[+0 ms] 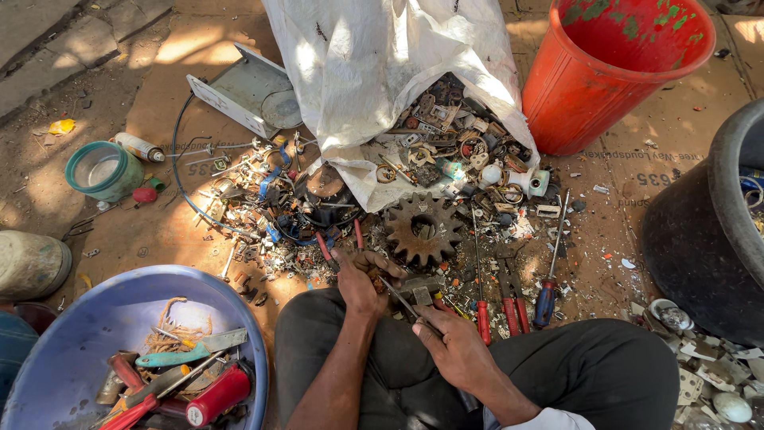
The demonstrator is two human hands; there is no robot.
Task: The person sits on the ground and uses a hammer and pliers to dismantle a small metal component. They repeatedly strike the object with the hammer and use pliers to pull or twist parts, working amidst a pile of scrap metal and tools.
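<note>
the white sack [374, 72] spills scrap metal onto the ground, with the red bucket [613, 72] beside it and the blue basin [103, 318] of tools at the person's left. a rusty gear [422, 229] lies just ahead of the knees. the left hand [360, 280] is closed around a small scrap piece [374, 279], held low over the lap. the right hand [455, 344] grips a screwdriver [404, 301], its tip at that piece. it looks like prying it apart; the tip needs steady leverage next.
</note>
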